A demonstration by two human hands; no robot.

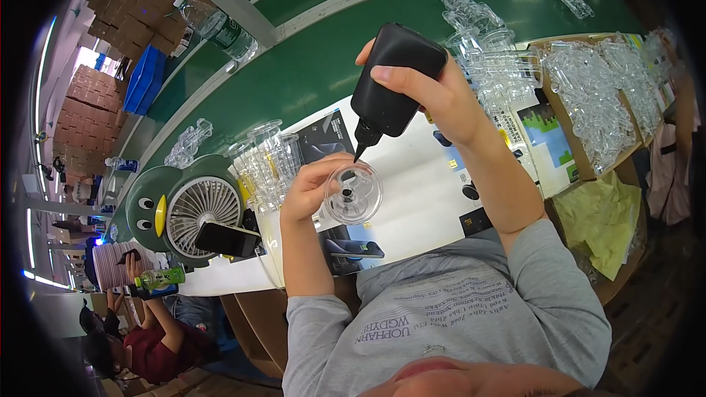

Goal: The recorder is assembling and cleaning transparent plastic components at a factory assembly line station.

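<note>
My right hand (448,103) is wrapped round a black squeeze bottle (393,81), tipped so that its thin nozzle points down. Between the fingers of my left hand (305,190) is a clear round plastic part (365,209) with a flared rim and a small dark spot near its middle. The nozzle tip is right at the upper edge of this part; whether they touch I cannot tell. No drop of liquid can be made out. Beside my left hand, on the white printed sheet (419,191), stand several similar clear plastic parts (268,165).
A green animal-faced fan (202,213) with a phone (226,240) before it stands at left. More clear parts (500,66) are piled at back right, beside a cardboard box (562,114) full of them. Yellow paper (599,220) lies at right, a water bottle (220,31) at back left. A co-worker (158,338) sits at far left.
</note>
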